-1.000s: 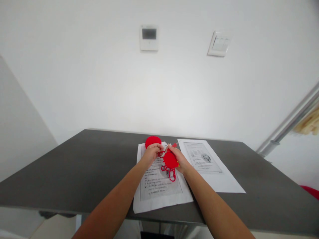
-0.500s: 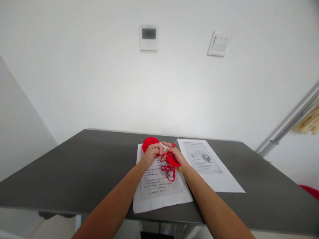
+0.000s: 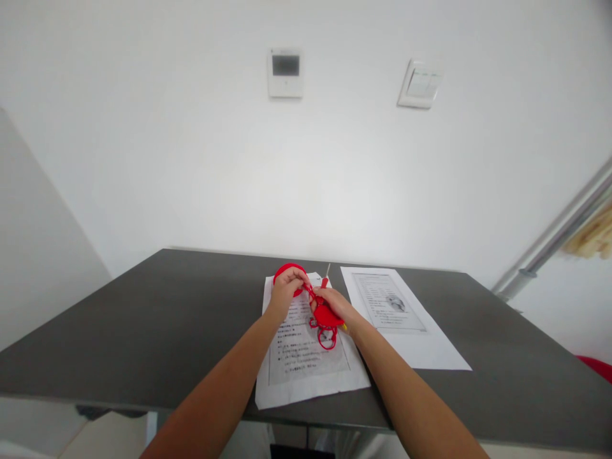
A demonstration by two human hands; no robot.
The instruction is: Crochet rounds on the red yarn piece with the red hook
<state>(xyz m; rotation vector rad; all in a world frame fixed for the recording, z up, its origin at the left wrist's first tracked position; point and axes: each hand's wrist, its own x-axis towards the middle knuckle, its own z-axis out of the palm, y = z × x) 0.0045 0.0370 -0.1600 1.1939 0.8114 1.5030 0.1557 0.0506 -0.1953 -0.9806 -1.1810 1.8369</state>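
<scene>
My left hand (image 3: 284, 296) has its fingers pinched on a strand of red yarn (image 3: 308, 291). Behind that hand, and partly covered by it, a round red yarn ball (image 3: 285, 268) rests at the top of a printed sheet (image 3: 306, 386). In my right hand (image 3: 342, 307) are a small red worked piece (image 3: 326, 315) and what looks like a crochet hook (image 3: 326, 280), its red grip and thin metal shaft pointing away from me. A bit of yellow shows below the right palm. Loops of loose yarn (image 3: 327, 340) lie on the sheet under the piece.
A second printed sheet (image 3: 406, 312) lies to the right on the dark table (image 3: 143, 331). The white wall (image 3: 306, 178) rises behind the table's far edge, with a panel (image 3: 285, 73) and a switch (image 3: 421, 84). Something red (image 3: 595, 368) shows at the right edge.
My left hand has moved up and slightly left, over the yarn ball, drawing the strand between the hands. The hook has shifted left and points more upright; fewer loose loops show.
</scene>
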